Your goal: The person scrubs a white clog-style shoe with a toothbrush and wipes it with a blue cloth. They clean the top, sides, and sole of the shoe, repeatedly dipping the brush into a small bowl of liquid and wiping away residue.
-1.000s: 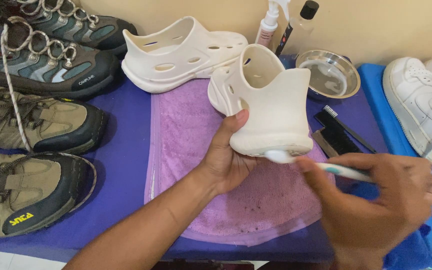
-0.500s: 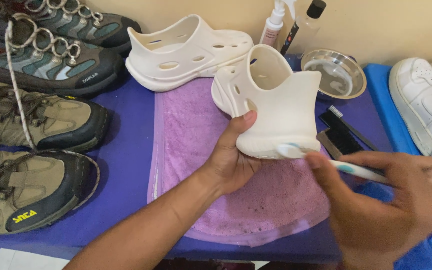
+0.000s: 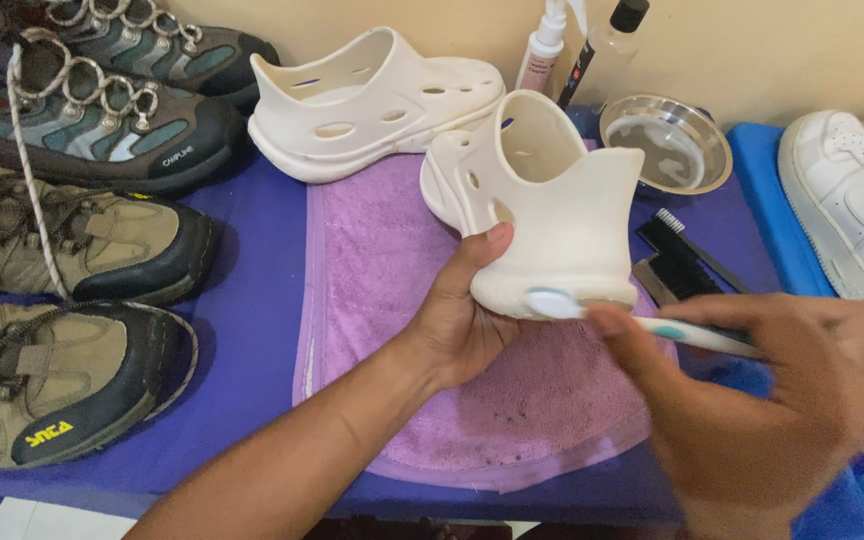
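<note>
The left hand (image 3: 457, 325) holds a white clog (image 3: 542, 215) heel-up above the middle of the worktop (image 3: 252, 320), thumb pressed on the side of the heel, the other fingers hidden behind the sole. Its grip is closed around the heel end. The right hand (image 3: 782, 400) is closed around the handle of a toothbrush (image 3: 642, 322), whose head touches the lower edge of the clog's heel. The clog hangs over a purple towel (image 3: 392, 260) spread on the worktop's blue cover; the towel shows small dark specks near its front edge.

The second clog (image 3: 372, 100) lies on its sole at the back of the worktop, partly on the towel's back edge. Just behind it, against the wall, stand two bottles (image 3: 592, 45), one white with a pump and one clear with a black cap. A steel bowl (image 3: 667, 140) sits to their right near the back edge. A black brush (image 3: 677, 260) lies just beside the towel's right edge, between the bowl and the right hand. A white sneaker (image 3: 852, 200) lies at the right edge. Four hiking boots (image 3: 82, 240) line the left edge, two grey-green at the back, two tan with black toes toward the front.
</note>
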